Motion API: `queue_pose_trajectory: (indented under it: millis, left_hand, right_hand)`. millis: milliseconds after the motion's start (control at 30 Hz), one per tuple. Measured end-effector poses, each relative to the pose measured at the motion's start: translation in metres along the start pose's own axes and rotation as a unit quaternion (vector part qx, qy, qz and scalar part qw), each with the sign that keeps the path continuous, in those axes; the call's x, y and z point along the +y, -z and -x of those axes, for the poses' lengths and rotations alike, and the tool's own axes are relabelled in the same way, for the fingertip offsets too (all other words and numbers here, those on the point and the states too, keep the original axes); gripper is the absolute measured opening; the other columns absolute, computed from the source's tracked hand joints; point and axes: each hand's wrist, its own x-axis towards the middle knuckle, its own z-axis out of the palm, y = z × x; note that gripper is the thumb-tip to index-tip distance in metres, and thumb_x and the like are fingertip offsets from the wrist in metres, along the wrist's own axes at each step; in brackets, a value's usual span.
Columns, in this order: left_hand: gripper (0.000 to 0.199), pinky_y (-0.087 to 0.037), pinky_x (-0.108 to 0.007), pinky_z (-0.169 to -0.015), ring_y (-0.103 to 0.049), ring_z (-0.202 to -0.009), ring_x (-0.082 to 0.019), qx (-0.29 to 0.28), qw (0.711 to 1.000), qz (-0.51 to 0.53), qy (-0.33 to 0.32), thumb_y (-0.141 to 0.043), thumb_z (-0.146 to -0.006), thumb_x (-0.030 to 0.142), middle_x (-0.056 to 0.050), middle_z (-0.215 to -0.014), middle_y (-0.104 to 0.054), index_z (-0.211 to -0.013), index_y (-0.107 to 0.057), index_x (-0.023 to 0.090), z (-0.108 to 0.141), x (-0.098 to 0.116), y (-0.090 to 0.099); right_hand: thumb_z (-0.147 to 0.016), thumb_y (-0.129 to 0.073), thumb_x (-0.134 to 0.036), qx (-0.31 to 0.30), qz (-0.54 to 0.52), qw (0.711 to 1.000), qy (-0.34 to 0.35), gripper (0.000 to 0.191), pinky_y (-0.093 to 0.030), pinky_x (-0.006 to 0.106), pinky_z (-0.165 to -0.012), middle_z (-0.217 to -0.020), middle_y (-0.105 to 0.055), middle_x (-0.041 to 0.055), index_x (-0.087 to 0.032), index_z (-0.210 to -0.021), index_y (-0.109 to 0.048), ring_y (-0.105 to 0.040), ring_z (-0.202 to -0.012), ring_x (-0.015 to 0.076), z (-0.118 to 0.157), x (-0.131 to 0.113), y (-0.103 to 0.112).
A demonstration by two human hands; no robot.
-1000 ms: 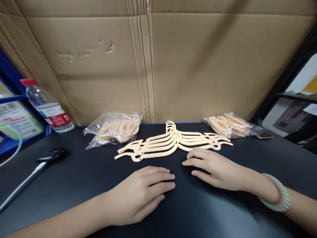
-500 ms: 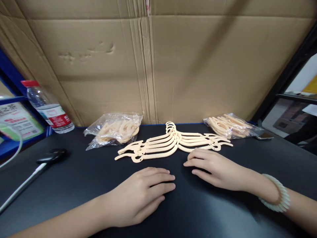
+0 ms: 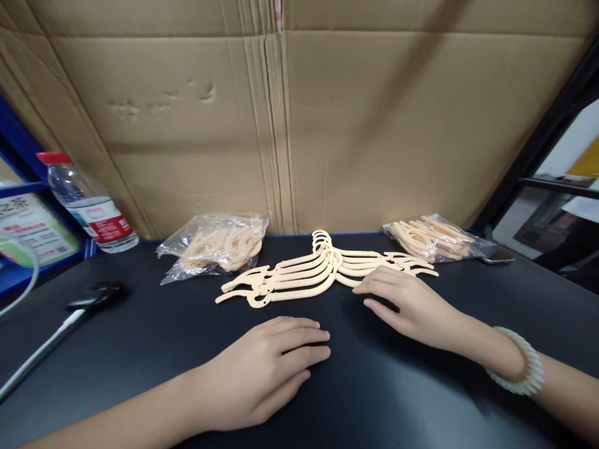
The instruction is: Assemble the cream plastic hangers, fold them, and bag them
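Note:
Several cream-coloured clothes hangers (image 3: 299, 280) lie overlapped on the black table, their hooks toward the cardboard at the back. My left hand (image 3: 276, 368) rests palm down in front of them, fingers stretched out and holding nothing. Over the near right edge of the hangers is my right hand (image 3: 407, 302), its fingers apart and nothing visible in it. It hides part of the right arms of the hangers; whether it touches them I cannot tell. A pale coiled band (image 3: 521, 362) circles the right wrist.
Clear plastic bags of hangers lie behind on the left (image 3: 215, 246) and right (image 3: 430, 237). A phone (image 3: 498, 256) is partly under the right bag. At left are a water bottle (image 3: 100, 215) and a black device (image 3: 96, 295) with a white cable. Cardboard (image 3: 374, 125) walls the back.
My right hand has moved a little away from me, from in front of the hangers to over their near right edge. My left hand and the hangers stay put.

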Motion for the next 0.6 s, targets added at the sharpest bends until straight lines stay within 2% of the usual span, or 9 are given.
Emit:
queue_pose_trajectory:
  millis: [233, 433, 600]
  left_hand:
    - [0.040, -0.047, -0.038, -0.105, -0.055, -0.124, -0.024, -0.002, 1.000, 0.002, 0.002, -0.045, -0.093, 0.013, -0.010, -0.132, -0.061, -0.131, -0.055, 0.017, 0.000, 0.000, 0.000]
    - [0.040, -0.044, -0.037, -0.109, -0.052, -0.127, -0.022, -0.021, 1.000, 0.003, 0.015, -0.044, -0.093, 0.013, -0.009, -0.135, -0.060, -0.131, -0.055, 0.018, 0.000, -0.001, -0.001]
    - [0.041, -0.045, -0.038, -0.107, -0.054, -0.126, -0.024, -0.017, 1.000, 0.009, 0.016, -0.046, -0.092, 0.012, -0.009, -0.134, -0.060, -0.131, -0.056, 0.019, 0.001, -0.001, -0.001]
  right_hand:
    - [-0.090, -0.051, -0.016, 0.053, 0.015, 0.998, -0.033, 0.020, -0.050, 0.041, -0.086, -0.099, -0.068, 0.0092, -0.019, -0.103, -0.065, -0.062, -0.095, 0.0234, 0.001, 0.014, 0.001]
    - [-0.088, -0.051, -0.011, 0.006, 0.018, 1.000, 0.008, 0.031, -0.049, 0.039, -0.086, -0.102, -0.067, 0.0072, -0.023, -0.115, -0.061, -0.060, -0.096, 0.0231, -0.002, 0.025, 0.009]
    - [-0.088, -0.051, -0.010, 0.000, 0.033, 0.999, 0.004, 0.032, -0.047, 0.040, -0.083, -0.101, -0.066, 0.0069, -0.023, -0.117, -0.059, -0.059, -0.092, 0.0235, -0.004, 0.030, 0.010]
